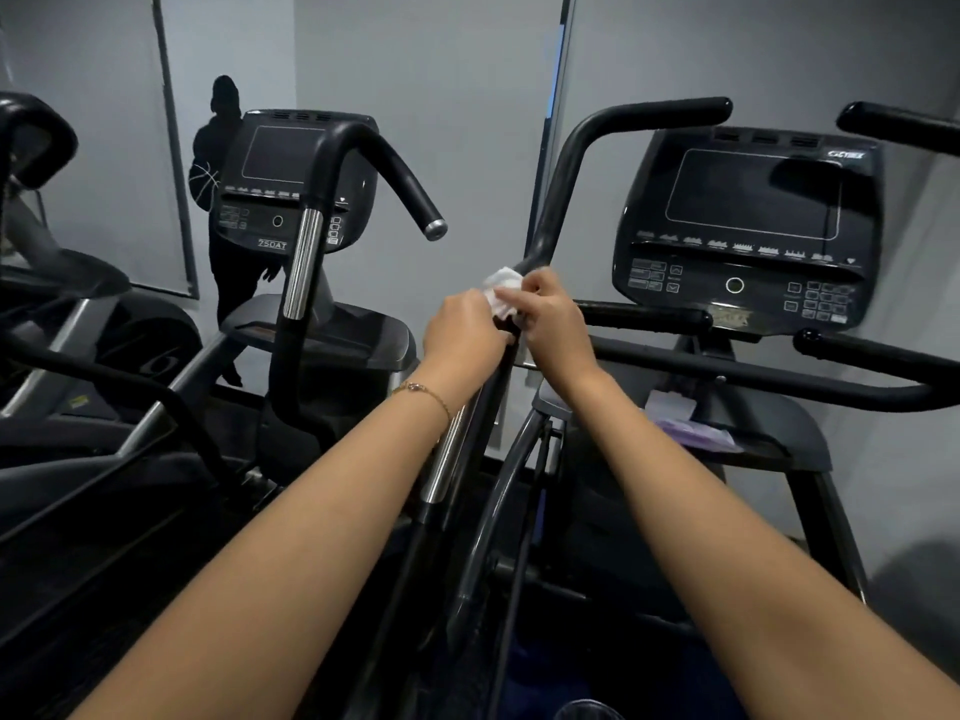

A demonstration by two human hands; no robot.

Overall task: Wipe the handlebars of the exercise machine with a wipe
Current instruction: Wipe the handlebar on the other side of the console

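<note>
Two consoles in view: neighbour console (291, 174) at 10 o'clock, near console (748, 220) at 2. Left hand (462, 332) is curled round the handlebar (561, 189), touching the wipe's lower edge; we judge it steadies the bar. One wipe (501, 292), bunched on the bar at the hand's 1 o'clock, near frame centre. Right hand (553, 324) pinches the wipe onto the bar, probably wrapping it for the stroke. Two hands, one bracelet (423, 392) on the left wrist.
</note>
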